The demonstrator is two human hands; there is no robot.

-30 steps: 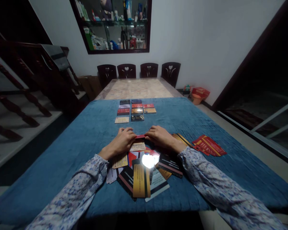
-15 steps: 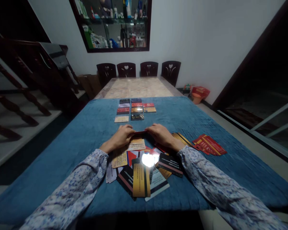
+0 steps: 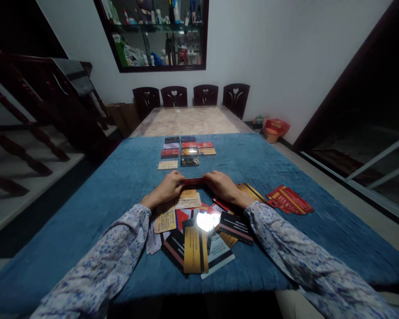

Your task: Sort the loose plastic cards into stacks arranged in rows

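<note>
A dark red card (image 3: 193,181) is held by its two ends between my hands, tilted so that only a narrow face shows. My left hand (image 3: 169,188) pinches its left end, and my right hand (image 3: 222,187) grips the right end. I cannot tell whether it is one card or a thin stack. Below my hands lies a loose, overlapping pile of cards: a gold card (image 3: 196,250) on top, a black striped card (image 3: 236,227), a pale blue-grey card (image 3: 219,254) and a yellow card (image 3: 165,218). A bright glare hides part of the pile.
Farther off, several cards stand sorted in short rows, among them a cream card (image 3: 168,165) and a black card (image 3: 189,162). Red cards (image 3: 291,200) fan out at right. A blue cloth (image 3: 119,177) covers the table's near part; dark chairs (image 3: 206,95) line the far end.
The dark red card has tipped slightly, so more of its face shows between my hands. My hands have barely moved, and the pile looks the same.
</note>
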